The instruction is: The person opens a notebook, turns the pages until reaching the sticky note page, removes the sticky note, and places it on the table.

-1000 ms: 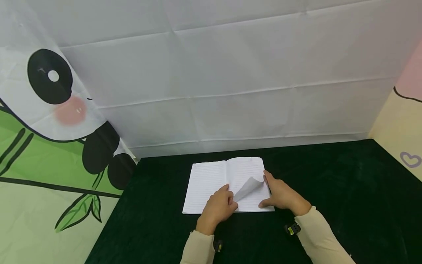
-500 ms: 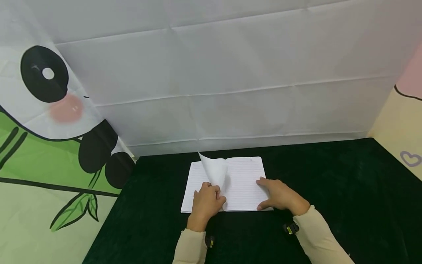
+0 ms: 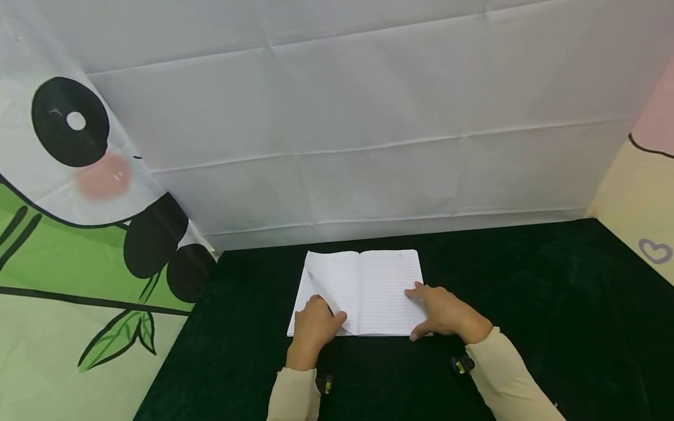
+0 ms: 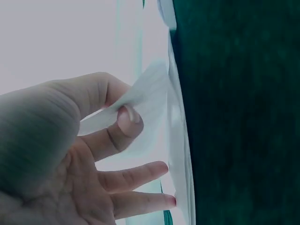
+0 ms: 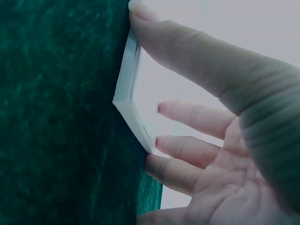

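Observation:
An open lined notebook (image 3: 389, 286) lies on the dark green cloth. My left hand (image 3: 314, 327) is over its left half, near the front edge. In the left wrist view, thumb and index finger pinch a page (image 4: 152, 91), while the other fingers stretch toward the notebook's edge. That page (image 3: 334, 278) lies turned over to the left, its outer side still lifted and curved. My right hand (image 3: 447, 313) rests at the right page's lower outer corner, fingers spread. In the right wrist view, its thumb is at the bottom edge of the notebook (image 5: 125, 84) and fingertips touch the side.
The green cloth (image 3: 526, 280) covers the table all around the notebook. A white fabric wall (image 3: 379, 187) rises behind the table's far edge. Cartoon-printed panels (image 3: 142, 316) stand at the left and right sides.
My left hand has moved left, carrying the page from the right half across the spine and down onto the left half. The right hand has stayed at the right page, its fingers shifting slightly inward.

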{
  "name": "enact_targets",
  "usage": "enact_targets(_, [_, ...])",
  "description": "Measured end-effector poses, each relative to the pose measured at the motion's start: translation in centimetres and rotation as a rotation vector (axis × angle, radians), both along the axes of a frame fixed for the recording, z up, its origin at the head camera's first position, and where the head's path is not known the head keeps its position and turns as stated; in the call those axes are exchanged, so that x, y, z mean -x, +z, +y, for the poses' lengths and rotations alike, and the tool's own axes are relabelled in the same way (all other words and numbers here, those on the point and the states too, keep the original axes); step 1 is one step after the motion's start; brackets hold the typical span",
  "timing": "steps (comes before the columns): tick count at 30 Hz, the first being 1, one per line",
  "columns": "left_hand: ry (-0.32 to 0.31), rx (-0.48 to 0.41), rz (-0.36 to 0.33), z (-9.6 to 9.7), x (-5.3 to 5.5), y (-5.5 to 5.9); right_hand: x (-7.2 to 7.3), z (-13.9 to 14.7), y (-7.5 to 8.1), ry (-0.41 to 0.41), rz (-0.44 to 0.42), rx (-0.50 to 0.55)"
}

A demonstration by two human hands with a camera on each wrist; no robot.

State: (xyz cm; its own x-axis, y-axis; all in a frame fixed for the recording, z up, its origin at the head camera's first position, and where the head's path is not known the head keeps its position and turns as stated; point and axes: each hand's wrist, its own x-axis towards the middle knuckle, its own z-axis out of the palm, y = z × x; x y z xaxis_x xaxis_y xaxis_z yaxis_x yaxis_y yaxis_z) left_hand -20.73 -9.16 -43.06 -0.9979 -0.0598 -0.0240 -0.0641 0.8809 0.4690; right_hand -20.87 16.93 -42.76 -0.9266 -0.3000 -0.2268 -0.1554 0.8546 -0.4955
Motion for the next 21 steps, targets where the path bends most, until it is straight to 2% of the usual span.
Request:
enact_targets(5, [0.073,-0.002,-0.031,-1.6,0.1,0.2,0.1,-0.2,0.0,0.024,0.015,-0.058])
enact_targets(13, [0.172,-0.053,-0.041,-3.9,0.4,1.0,0.0,-0.1,0.0,0.025,0.007,-0.068])
enact_targets(17, [0.179,-0.066,-0.051,-5.1,0.5,1.0,0.0,0.2,0.0,0.03,0.011,-0.041])
enact_targets(21, [0.156,-0.045,-0.054,-6.3,0.3,0.7,-0.1,0.4,-0.1,0.036,0.021,0.022])
